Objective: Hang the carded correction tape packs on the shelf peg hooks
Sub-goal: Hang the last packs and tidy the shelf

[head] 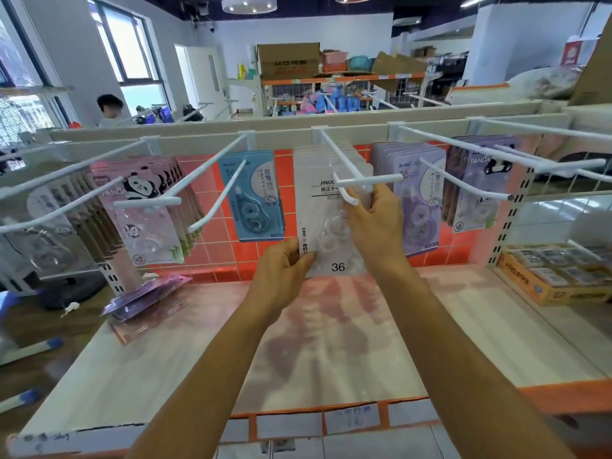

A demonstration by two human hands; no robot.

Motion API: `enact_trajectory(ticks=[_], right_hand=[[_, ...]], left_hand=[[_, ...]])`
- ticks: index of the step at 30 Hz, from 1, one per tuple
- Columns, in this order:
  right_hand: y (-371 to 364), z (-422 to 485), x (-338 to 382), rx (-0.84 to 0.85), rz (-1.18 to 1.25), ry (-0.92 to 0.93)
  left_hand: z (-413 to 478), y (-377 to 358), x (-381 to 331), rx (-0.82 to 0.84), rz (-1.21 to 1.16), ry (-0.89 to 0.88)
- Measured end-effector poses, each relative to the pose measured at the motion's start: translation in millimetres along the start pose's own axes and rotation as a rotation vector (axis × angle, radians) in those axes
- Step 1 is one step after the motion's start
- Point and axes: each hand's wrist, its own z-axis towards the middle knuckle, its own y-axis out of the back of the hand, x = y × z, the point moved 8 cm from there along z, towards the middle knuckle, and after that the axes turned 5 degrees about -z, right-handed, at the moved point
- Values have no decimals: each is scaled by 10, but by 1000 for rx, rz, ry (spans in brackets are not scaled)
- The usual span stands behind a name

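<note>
Orange grid backing (251,256); left fingers (298,256) pinch white blister pack (318,210) at bottom edge, right fingers (384,200) grip top.

The white pack (318,207) reads "JINUC" and "36"; the pink pack (139,210) "PANDA".

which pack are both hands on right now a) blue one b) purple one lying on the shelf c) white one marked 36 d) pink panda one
c: the left hand pinches the lower left corner of the white pack printed 36, and the right hand holds its upper right edge at the peg hook.
</note>
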Motion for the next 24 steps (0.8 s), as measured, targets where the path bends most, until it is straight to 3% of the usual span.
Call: enact_trajectory(ticks=[6, 11, 17, 20, 24], right_hand=[[20, 92, 56, -45, -174, 12], [74, -94, 46, -142, -95, 16], [-7, -539, -363, -286, -168, 79], [-172, -813, -700, -288, -234, -1], [-549, -1121, -1062, -202, -330, -144]], left_hand=[[156, -62, 66, -6, 33, 59], [47, -55, 187, -42, -52, 134], [-167, 220, 477, -28, 54, 220], [-283, 466, 677, -8, 182, 242], [-347, 997, 951, -10, 599, 264]])
